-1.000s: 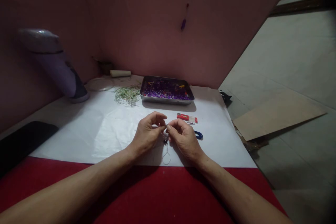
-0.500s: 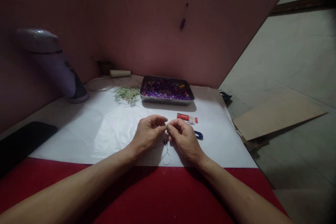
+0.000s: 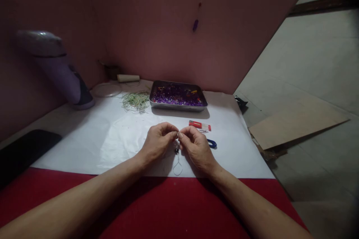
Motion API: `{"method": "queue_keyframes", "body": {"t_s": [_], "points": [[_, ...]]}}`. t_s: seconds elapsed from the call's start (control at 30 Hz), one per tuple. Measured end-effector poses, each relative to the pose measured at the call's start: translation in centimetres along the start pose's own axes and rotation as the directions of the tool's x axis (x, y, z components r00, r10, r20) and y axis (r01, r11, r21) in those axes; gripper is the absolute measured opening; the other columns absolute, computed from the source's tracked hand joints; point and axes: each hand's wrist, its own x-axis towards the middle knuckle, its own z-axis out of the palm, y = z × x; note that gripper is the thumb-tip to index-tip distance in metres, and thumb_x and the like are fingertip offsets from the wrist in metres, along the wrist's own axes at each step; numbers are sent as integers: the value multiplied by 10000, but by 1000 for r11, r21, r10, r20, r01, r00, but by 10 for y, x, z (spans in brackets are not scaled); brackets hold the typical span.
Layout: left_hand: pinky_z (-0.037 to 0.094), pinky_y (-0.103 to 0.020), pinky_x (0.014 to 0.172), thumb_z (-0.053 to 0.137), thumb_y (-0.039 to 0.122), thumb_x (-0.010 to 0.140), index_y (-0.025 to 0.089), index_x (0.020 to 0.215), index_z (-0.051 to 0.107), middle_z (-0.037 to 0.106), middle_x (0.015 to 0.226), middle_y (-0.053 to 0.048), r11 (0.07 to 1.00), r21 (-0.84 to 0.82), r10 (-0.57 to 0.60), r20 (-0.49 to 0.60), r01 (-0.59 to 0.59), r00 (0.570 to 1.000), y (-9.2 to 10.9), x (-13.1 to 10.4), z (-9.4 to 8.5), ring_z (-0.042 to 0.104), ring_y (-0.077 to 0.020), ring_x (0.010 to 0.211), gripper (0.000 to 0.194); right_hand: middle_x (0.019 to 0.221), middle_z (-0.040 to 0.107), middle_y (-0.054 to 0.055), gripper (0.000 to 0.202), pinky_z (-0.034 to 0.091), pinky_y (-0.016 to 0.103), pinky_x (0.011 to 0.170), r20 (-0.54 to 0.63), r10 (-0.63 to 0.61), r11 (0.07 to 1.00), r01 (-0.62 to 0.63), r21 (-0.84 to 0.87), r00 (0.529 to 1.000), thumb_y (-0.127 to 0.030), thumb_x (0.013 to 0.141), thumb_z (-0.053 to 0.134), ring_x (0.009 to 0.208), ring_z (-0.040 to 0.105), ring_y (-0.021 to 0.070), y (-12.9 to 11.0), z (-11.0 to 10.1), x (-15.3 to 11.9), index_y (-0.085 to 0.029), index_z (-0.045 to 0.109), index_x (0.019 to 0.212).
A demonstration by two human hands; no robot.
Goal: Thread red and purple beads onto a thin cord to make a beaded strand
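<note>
My left hand (image 3: 161, 142) and my right hand (image 3: 196, 145) meet fingertip to fingertip over the white paper (image 3: 117, 145). Both are closed in a pinch on the upper end of a thin beaded string. The exact spot they hold is small and mostly covered by the fingers. Below them the beaded string (image 3: 177, 158) hangs down, with a dark round bead (image 3: 176, 150) and a pale thread loop at its lower end. Just beyond my right hand lie a red needle pack (image 3: 199, 125), a small metallic item (image 3: 203, 131) and a blue-handled tool (image 3: 212, 143), partly hidden.
A metal tray (image 3: 178, 108) of purple beads stands toward the wall. Beside it are a tangle of pale green thread (image 3: 136, 102) and a pale roll (image 3: 128, 78). A purple bottle (image 3: 61, 73) and a black flat object (image 3: 28, 149) are on the left. Red cloth (image 3: 174, 209) covers the near edge.
The fingertips have shifted slightly, and a little gap with a pale bit now shows between them. The dark bead and loop have turned or moved a touch. Everything else stays put.
</note>
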Motion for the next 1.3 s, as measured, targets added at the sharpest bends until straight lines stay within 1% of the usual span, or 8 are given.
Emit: {"method": "queue_keyframes", "body": {"t_s": [0.13, 0.27, 0.4, 0.53, 0.8, 1.03, 1.17, 1.3], "points": [[383, -223, 518, 548, 150, 712, 144, 695, 601, 581, 611, 9, 998, 54, 26, 2, -26, 1000, 4, -1, 0, 494, -102, 562, 56, 576, 520, -47, 126, 400, 227, 470, -6, 9, 999, -9, 35, 1000, -288, 831, 557, 484, 482, 99, 1, -1, 2, -186, 508, 776], [385, -235, 545, 531, 130, 714, 156, 673, 572, 546, 606, 23, 993, 91, 83, -45, -79, 996, 2, 0, -1, 477, -104, 575, 64, 572, 515, -48, 125, 403, 225, 472, -19, 12, 999, -12, 37, 1000, -277, 824, 561, 482, 480, 95, 1, -1, 3, -183, 511, 759], [412, -247, 598, 522, 93, 695, 163, 706, 575, 565, 651, 26, 990, 42, 138, -61, -136, 989, -2, 1, -1, 505, -110, 615, 89, 559, 511, -49, 124, 401, 228, 460, -20, 23, 999, -22, 40, 1000, -284, 820, 564, 469, 474, 99, 2, 0, 3, -187, 514, 762], [421, -247, 602, 531, 92, 692, 161, 708, 578, 582, 652, 20, 994, -25, 106, -56, -107, 993, -2, 2, 0, 525, -111, 615, 85, 562, 517, -45, 124, 404, 229, 464, -21, 20, 999, -20, 37, 1000, -285, 820, 564, 474, 479, 100, 2, 0, 3, -185, 517, 764], [428, -239, 568, 569, 121, 681, 156, 718, 585, 590, 653, 13, 996, -40, 77, -39, -78, 996, -2, 2, -1, 529, -111, 598, 53, 531, 511, -51, 124, 399, 224, 456, -49, 2, 999, -4, -33, 999, -278, 830, 552, 464, 484, 104, -2, 1, 3, -181, 525, 758], [441, -228, 574, 617, 156, 670, 154, 725, 590, 598, 663, 16, 993, -93, 67, -19, -68, 998, -1, 2, 0, 545, -107, 603, 61, 553, 521, -47, 120, 403, 228, 476, -53, -27, 999, 25, -34, 998, -271, 833, 553, 481, 501, 107, 0, 1, 3, -179, 533, 758], [425, -215, 543, 632, 155, 663, 151, 692, 588, 595, 624, 20, 993, -100, 56, -24, -58, 998, -3, 3, 0, 535, -97, 568, 53, 570, 525, -41, 117, 406, 231, 479, -49, -35, 998, 33, -44, 998, -261, 832, 552, 488, 506, 107, 0, 0, 3, -177, 531, 754], [434, -213, 545, 644, 137, 637, 147, 699, 605, 612, 628, 20, 984, -172, 40, -21, -43, 999, -2, 3, 0, 549, -96, 564, 74, 549, 520, -45, 120, 402, 233, 469, -50, -28, 999, 26, -38, 998, -271, 831, 554, 474, 497, 107, 0, 0, 3, -180, 532, 755]]}}
